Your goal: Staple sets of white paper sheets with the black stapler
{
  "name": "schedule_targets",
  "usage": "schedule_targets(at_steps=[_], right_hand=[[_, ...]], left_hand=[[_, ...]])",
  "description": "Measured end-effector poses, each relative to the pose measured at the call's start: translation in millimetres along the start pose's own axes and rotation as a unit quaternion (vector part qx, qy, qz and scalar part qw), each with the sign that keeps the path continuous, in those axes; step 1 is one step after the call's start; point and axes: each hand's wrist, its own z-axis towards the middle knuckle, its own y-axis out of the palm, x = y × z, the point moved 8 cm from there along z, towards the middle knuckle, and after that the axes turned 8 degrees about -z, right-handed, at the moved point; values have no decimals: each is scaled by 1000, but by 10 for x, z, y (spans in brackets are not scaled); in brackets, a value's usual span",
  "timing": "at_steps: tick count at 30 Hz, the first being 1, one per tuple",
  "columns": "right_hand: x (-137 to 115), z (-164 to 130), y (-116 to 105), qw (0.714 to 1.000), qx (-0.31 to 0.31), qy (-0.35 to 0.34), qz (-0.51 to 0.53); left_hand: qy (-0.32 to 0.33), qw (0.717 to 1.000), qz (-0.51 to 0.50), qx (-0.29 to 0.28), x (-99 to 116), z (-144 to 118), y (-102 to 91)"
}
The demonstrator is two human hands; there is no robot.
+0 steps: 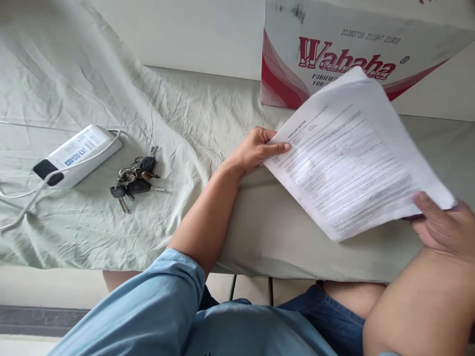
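In the head view, my left hand (256, 151) gripped the printed papers (345, 168) at one corner while my right hand (445, 225) held the opposite corner. They were tilted over the cloth-covered table (282, 232), before the Wahaha carton (334, 22); keys (139, 187) lay leftward.

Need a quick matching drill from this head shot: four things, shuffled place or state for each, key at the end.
Things:
1. Keys
2. Printed paper
3. Wahaha carton
4. White cable

Place or state:
A. Held by left hand and right hand
B. Runs across the white block
C. Bunched on the cloth
D. Far side, red lettering partly hidden

Pairs: 1-C, 2-A, 3-D, 4-B
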Motion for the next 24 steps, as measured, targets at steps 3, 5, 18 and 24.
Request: schedule_targets(at_steps=[3, 5, 18, 24], right_hand=[[18, 65, -61, 1000, -9, 3, 4], [-4, 71, 74, 998, -58, -9, 6], [-54, -34, 898, 985, -166, 39, -38], [16, -33, 905, 958, -241, 105, -116]], left_hand=[[-69, 996, -24, -55, -25, -41, 109], [-95, 990, 11, -106, -20, -70, 202], [-88, 974, 110, -180, -61, -36, 406], [-117, 974, 121, -152, -76, -28, 452]])
